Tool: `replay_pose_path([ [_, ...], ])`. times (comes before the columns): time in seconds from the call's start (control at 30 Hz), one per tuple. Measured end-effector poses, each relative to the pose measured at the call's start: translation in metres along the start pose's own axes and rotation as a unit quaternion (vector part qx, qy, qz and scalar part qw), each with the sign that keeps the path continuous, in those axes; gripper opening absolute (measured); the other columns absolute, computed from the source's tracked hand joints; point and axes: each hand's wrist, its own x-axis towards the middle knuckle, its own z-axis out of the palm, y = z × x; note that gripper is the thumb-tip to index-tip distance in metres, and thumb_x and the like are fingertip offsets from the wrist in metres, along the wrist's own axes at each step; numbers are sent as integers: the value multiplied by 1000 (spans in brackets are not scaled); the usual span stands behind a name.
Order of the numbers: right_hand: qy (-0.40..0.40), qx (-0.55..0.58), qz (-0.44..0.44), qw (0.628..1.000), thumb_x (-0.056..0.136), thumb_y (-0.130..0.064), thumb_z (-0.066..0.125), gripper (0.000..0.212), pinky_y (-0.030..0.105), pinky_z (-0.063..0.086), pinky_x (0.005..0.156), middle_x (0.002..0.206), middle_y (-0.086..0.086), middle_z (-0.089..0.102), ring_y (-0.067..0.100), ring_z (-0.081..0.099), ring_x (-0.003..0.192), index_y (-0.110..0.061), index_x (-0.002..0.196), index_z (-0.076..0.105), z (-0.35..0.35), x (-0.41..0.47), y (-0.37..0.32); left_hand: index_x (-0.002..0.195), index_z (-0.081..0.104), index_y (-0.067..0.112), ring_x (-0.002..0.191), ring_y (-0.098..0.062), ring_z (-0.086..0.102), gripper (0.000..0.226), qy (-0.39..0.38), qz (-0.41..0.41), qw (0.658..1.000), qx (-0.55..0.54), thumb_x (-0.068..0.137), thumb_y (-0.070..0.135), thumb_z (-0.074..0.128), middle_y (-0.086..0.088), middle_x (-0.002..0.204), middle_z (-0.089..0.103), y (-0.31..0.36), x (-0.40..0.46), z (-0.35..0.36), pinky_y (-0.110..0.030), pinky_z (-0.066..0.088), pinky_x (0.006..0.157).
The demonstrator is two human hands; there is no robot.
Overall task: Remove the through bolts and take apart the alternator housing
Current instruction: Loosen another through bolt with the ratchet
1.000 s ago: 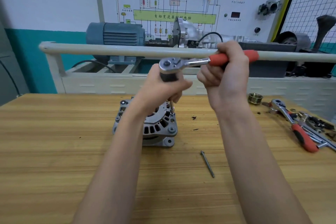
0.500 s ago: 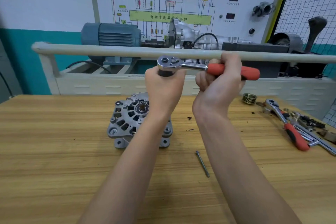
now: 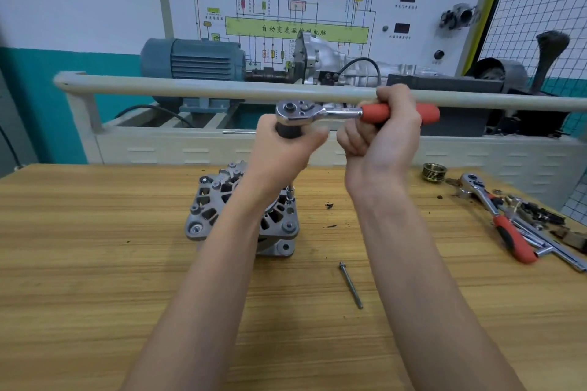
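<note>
cast-aluminium alternator (image 3: 219, 209) sits on the wooden bench (image 3: 95, 295), likely heavy and rigid, best held by its rim. left hand (image 3: 282, 152) grips the extension under the ratchet (image 3: 305, 111); right hand (image 3: 381, 136) grips its handle. one through bolt (image 3: 350, 284) lies loose nearby.

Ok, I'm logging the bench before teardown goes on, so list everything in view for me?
alternator: one, silver, bench centre
ratchet: one, chrome with red grip, held above alternator
extension: one, chrome, down onto alternator's right edge
loose bolt: one, grey, in front of alternator
pulley: one, brassy, back right
spare ratchet: one, red grip, among tools far right
bench: one, wood
motor: one, blue-grey, behind rail
left hand: grips ratchet head
right hand: grips red handle
</note>
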Motion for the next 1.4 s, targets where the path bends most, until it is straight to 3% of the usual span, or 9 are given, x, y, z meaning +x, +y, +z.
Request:
replay_pose_path([
  [0.17, 25, 15, -140, 990, 84, -4, 48, 31, 20, 20, 41, 44, -7, 32, 9, 21, 39, -15, 61, 32, 10, -20, 17, 45, 33, 21, 44, -10, 21, 49, 194, -10, 979, -56, 76, -9, 55, 10, 41, 28, -3, 2, 18, -25, 21, 44],
  [0.3, -36, -22, -37, 998, 90, -7, 45, 39, 21, 18, 39, 38, -7, 22, 10, 16, 36, -18, 57, 27, 3, -3, 4, 48, 39, 5, 43, -17, 29, 34, 38, 12, 999, -11, 73, 1, 61, 0, 43, 35, -2, 1, -4, -29, 24, 45],
  [0.47, -187, -23, 97, 977, 94, -12, 35, 56, 21, 12, 36, 33, -7, 15, 7, 10, 31, -18, 40, 24, -11, 16, -13, 47, 48, 17, 40, -23, 37, 35, -164, 1, 986, 28, 77, 11, 65, -6, 43, 42, 5, -5, -16, -28, 33, 44],
  [0.8, 40, 18, -101, 994, 89, -5, 47, 31, 22, 21, 40, 42, -7, 30, 10, 23, 36, -14, 62, 35, 4, -11, 12, 46, 34, 18, 46, -11, 22, 45, 207, -12, 977, -42, 75, -8, 57, 8, 42, 28, 0, -1, 25, -25, 21, 45],
  [0.9, -4, -2, -70, 998, 90, -6, 46, 35, 22, 19, 40, 40, -7, 26, 10, 19, 36, -16, 60, 31, 4, -8, 9, 47, 39, 11, 43, -13, 25, 39, 133, -12, 991, -28, 76, -7, 59, 2, 43, 31, 0, 0, 10, -25, 24, 44],
  [1.07, -199, -46, 81, 976, 95, -12, 38, 51, 21, 14, 37, 34, -7, 18, 7, 13, 31, -19, 46, 26, -11, 12, -12, 50, 49, 17, 41, -19, 33, 31, -156, 13, 988, 9, 75, 9, 65, -2, 45, 39, 1, -3, -21, -22, 33, 44],
  [1.17, -220, -39, 118, 968, 95, -13, 36, 54, 21, 14, 35, 33, -7, 18, 7, 13, 30, -19, 42, 26, -13, 15, -17, 45, 48, 25, 41, -14, 33, 36, -207, 1, 978, 41, 73, 17, 69, 4, 44, 39, 4, -5, -18, -22, 31, 45],
  [1.27, -104, -4, 74, 992, 92, -11, 41, 45, 21, 13, 37, 35, -6, 16, 9, 10, 33, -18, 51, 25, -8, 10, -11, 44, 43, 25, 38, -10, 29, 39, -116, -6, 993, 21, 74, 14, 64, 10, 41, 35, 4, -3, -8, -20, 28, 44],
  [1.4, 0, 10, -57, 998, 90, -5, 46, 36, 21, 19, 40, 39, -8, 26, 10, 17, 37, -17, 60, 29, 5, -11, 8, 44, 40, 23, 41, -8, 26, 45, 143, -15, 989, -39, 77, 0, 61, 12, 40, 34, -1, 2, 11, -24, 24, 44],
])
